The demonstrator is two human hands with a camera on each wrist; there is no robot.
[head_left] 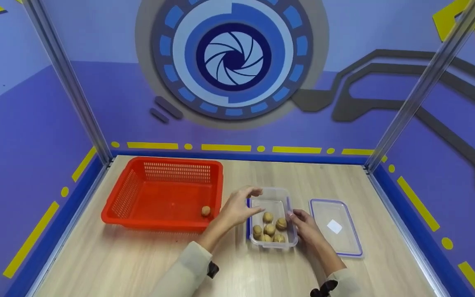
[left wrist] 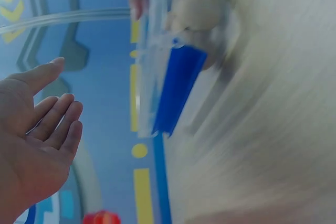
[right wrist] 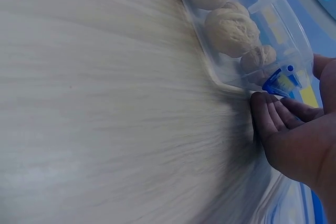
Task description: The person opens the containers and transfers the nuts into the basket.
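Observation:
A clear plastic food container (head_left: 274, 246) with a blue latch stands on the table, several walnuts (head_left: 269, 229) lying in it. My left hand (head_left: 237, 206) is over the container's left edge, thumb and fingers spread apart with nothing between them; in the left wrist view that hand (left wrist: 42, 135) shows an open palm. On the opposite side, my right hand (head_left: 305, 227) holds the container's right wall, thumb at the rim and fingers along the outside. The right wrist view shows this hand (right wrist: 299, 129) against the wall near a blue latch (right wrist: 283, 81).
To the left stands a red plastic basket (head_left: 161, 225) with one walnut (head_left: 206, 211) in its near right corner. A clear lid (head_left: 334, 212) with a blue-purple edge and a white square label lies right of the container. Printed panels (head_left: 237, 136) enclose the wooden table (head_left: 130, 264).

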